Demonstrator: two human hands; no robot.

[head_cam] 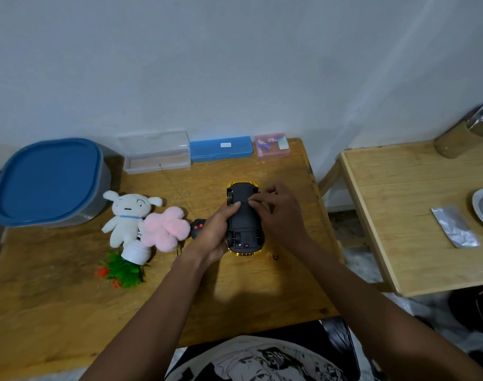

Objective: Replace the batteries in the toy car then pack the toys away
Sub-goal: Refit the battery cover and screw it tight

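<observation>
Car [244, 215] upturned, left hand [212, 235] gripping, right hand [278, 213] on underside.

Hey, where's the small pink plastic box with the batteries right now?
The small pink plastic box sits at the wooden table's far edge against the wall, right of centre, immediately right of the blue rectangular case.

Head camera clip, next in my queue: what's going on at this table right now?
A person has a yellow toy car flipped belly-up on the wooden table. The left hand grips its side while the right hand works its fingertips at the black underside. A remote, a white plush, a pink plush and a small potted plant lie to the left, unpacked. A pink box holding batteries sits by the wall.
</observation>
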